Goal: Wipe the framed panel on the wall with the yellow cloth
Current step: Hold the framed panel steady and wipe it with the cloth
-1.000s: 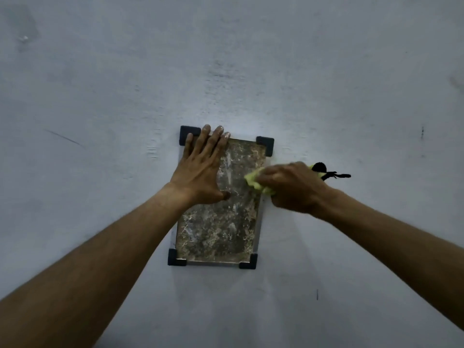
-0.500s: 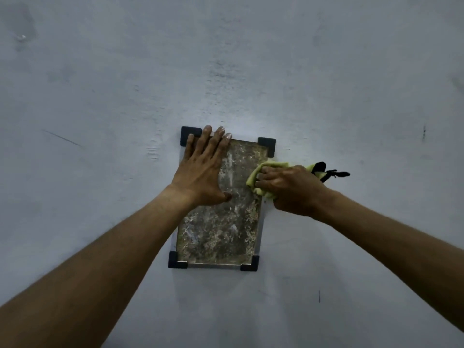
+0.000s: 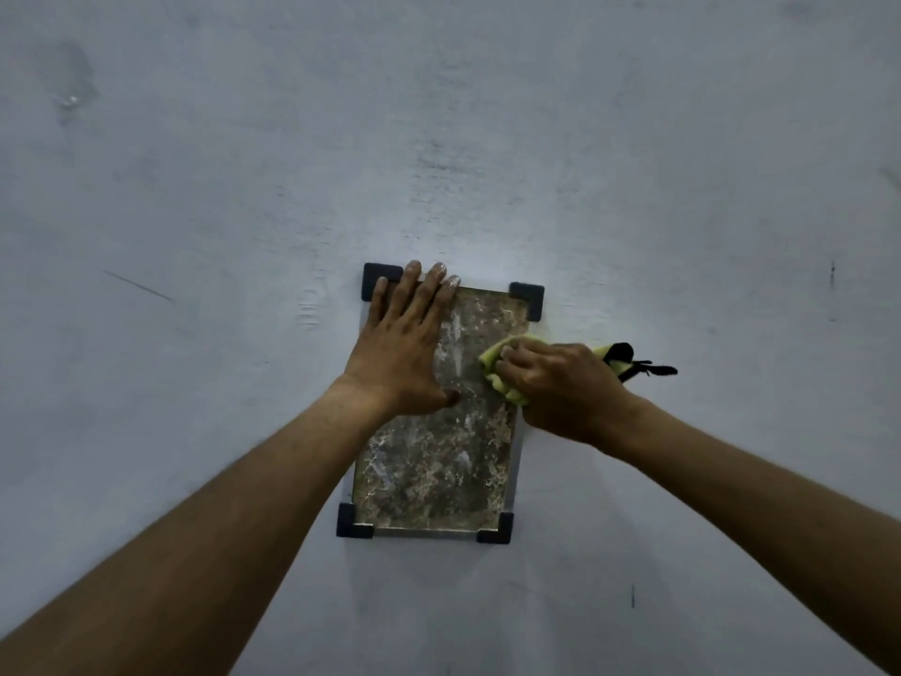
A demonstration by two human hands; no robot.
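The framed panel point(image 3: 434, 470) hangs on the wall, a mottled brown-grey rectangle with dark corner brackets. My left hand point(image 3: 404, 348) lies flat on its upper left part, fingers spread and reaching the top edge. My right hand point(image 3: 556, 387) is closed around the yellow cloth point(image 3: 497, 368), which is bunched up and pressed against the panel's right edge at about upper-middle height. A black part of the cloth sticks out to the right of my right hand, over the wall.
A pale grey-blue wall point(image 3: 634, 187) fills the view, with faint scuffs and small dark marks. Both my forearms reach up from the bottom corners. Nothing else hangs near the panel.
My right hand with the cloth has shifted slightly up and left along the panel's right side. My left hand has stayed flat in place.
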